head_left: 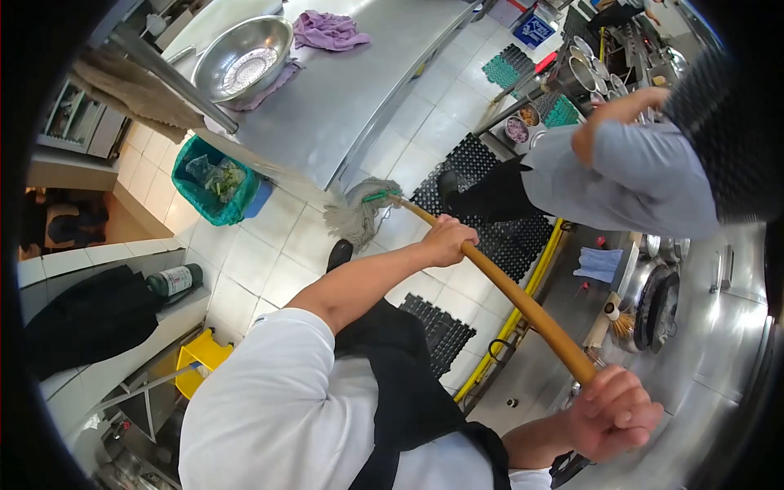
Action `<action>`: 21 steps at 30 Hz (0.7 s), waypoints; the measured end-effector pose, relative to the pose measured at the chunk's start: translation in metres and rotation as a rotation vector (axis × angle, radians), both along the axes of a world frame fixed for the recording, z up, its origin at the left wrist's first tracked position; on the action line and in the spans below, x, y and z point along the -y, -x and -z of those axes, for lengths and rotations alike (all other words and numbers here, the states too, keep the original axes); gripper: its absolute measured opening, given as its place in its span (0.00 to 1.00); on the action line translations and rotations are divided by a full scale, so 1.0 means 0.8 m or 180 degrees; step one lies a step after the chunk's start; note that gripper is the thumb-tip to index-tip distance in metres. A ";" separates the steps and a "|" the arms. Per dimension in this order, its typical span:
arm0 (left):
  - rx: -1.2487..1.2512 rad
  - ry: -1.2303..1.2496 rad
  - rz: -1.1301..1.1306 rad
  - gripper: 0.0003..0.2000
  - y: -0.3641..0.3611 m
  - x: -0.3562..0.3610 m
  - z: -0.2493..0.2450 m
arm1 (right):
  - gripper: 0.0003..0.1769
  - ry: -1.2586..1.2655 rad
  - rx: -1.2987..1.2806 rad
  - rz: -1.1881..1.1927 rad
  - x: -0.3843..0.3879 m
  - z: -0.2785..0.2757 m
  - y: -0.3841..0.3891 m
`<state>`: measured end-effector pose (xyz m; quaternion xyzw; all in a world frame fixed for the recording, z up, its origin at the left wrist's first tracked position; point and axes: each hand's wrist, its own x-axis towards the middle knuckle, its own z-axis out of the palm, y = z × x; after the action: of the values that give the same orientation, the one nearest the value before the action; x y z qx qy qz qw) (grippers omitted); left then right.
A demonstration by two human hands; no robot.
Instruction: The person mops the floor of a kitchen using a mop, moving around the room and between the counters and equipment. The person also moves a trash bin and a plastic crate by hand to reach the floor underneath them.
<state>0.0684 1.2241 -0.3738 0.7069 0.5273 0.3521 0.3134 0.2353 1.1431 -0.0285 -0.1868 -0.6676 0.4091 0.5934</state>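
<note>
A mop (531,309) with a long wooden handle runs diagonally across the head view. Its grey string head (349,219), with a green clamp, lies on the white tiles by the corner of the steel table. My left hand (449,241) is wrapped round the lower part of the handle, nearer the strings. At the handle's upper end, my right hand (616,412) is closed round the wood and covers its tip.
A steel table (359,90) holds a metal colander (245,61) and a purple cloth (328,31). Below stands a green-lined bin (214,181). A co-worker (629,167) stands at right near black floor mats (482,175). A yellow bucket (200,359) is at lower left.
</note>
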 end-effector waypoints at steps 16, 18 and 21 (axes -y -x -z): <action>-0.0869 0.0139 -0.0394 0.12 0.016 -0.210 0.055 | 0.16 0.0087 0.0432 0.1452 -0.085 0.129 0.054; -0.0540 -0.0068 -0.0723 0.12 0.021 -0.207 0.070 | 0.13 0.0111 0.0733 0.1387 -0.077 0.161 0.071; -0.0075 -0.0392 -0.0714 0.13 0.022 -0.167 0.073 | 0.09 0.0378 0.0773 0.1570 -0.046 0.197 0.074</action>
<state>0.0507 1.3574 -0.4321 0.6655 0.5841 0.4083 0.2219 0.1764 1.1799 -0.1862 -0.4257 -0.6430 0.2654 0.5787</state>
